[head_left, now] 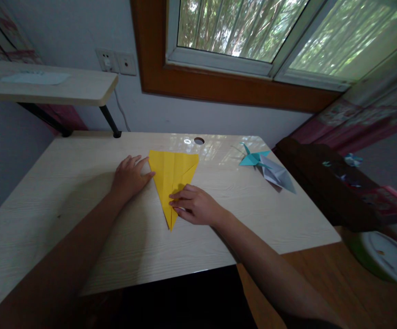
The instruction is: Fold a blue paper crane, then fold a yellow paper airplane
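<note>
A folded sheet of yellow paper (168, 170) lies flat on the table, shaped like a long wedge with its point toward me. Creases run down its length, and a flap is folded in along the right side. My left hand (131, 176) rests at the paper's upper left edge, fingers spread, with the thumb touching that edge. Lower down, my right hand (194, 204) lies over the right edge, its fingertips pressing on the folded flap. The fingers are stretched out on the paper, not wrapped round it.
At the back right of the wooden table (219, 246) stand a teal folded paper crane (252, 158) and a grey-white paper boat (276, 173). A raised shelf (47, 97) is at the back left. A cable hole (199, 141) sits near the back edge. A round white-topped bin (390, 258) stands at right.
</note>
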